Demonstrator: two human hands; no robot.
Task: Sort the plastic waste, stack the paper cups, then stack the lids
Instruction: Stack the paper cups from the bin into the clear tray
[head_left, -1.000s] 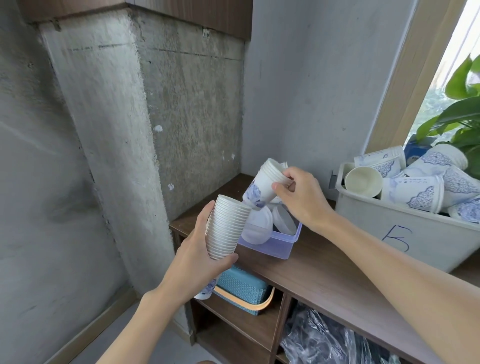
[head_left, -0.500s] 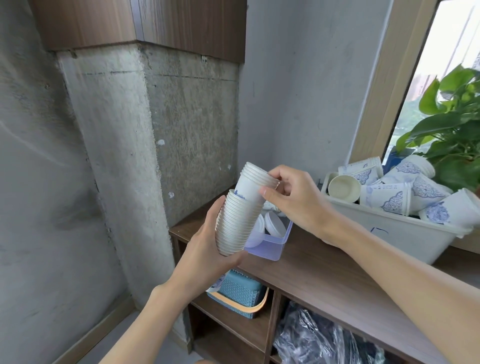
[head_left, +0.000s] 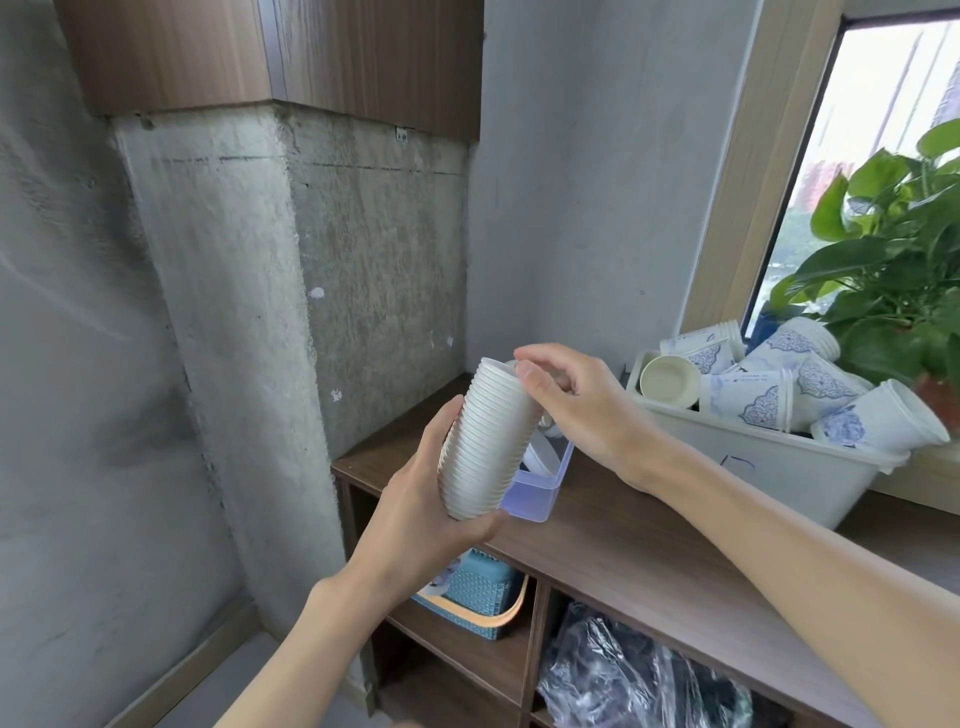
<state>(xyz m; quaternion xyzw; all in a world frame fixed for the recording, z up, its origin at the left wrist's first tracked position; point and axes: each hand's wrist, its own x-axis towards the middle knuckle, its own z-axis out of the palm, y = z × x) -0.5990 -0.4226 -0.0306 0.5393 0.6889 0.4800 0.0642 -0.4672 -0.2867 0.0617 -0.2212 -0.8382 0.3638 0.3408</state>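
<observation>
Bare table (head_left: 649, 535) lies open between the clear box (head_left: 540, 499) and the cup-filled bin (head_left: 779, 467); the concrete pillar (head_left: 234, 312) blocks the left.

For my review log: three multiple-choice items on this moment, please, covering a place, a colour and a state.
1. Where is the teal basket?
A. on the floor
B. on the windowsill
C. in a compartment under the shelf top

2. What colour are the prints on the loose cups in the white bin?
A. blue
B. red
C. green

3. The cup stack is:
A. standing on the shelf
B. gripped by the left hand
C. lying in the bin

Key:
C: it sits below the top board.
A: blue prints show.
B: fingers wrap it in mid-air, with the right hand at its rim.
</observation>
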